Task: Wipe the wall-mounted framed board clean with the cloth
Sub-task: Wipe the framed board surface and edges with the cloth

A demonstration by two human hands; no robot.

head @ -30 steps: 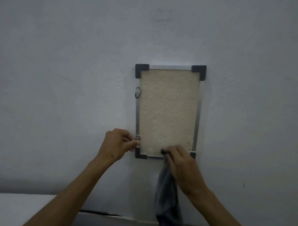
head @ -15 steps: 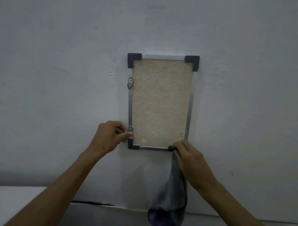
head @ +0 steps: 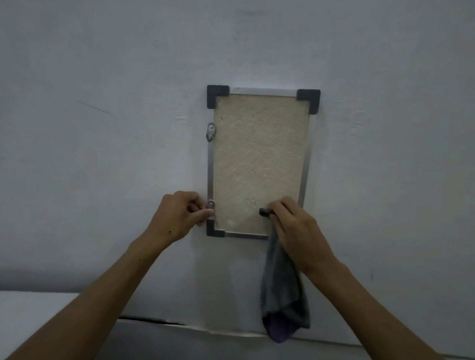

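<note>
A tall framed board (head: pixel 259 159) hangs on the pale wall, its rough beige panel edged by a thin metal frame with dark corner caps. My left hand (head: pixel 179 216) pinches the frame's left edge just above the bottom-left corner, by a small metal clip. My right hand (head: pixel 296 231) presses on the board's lower right part and grips a grey cloth (head: pixel 283 290). Most of the cloth hangs down below the hand, with a purple tip at its bottom. The board's bottom-right corner is hidden behind my right hand.
A second metal clip (head: pixel 211 132) sits on the frame's left edge higher up. A white ledge or surface (head: pixel 21 312) runs along the bottom of the wall, with a dark gap (head: pixel 148 320) in its edge.
My right hand has moved with the cloth from the bottom frame edge up onto the lower right of the panel. My left hand has kept its pinch on the left edge.
</note>
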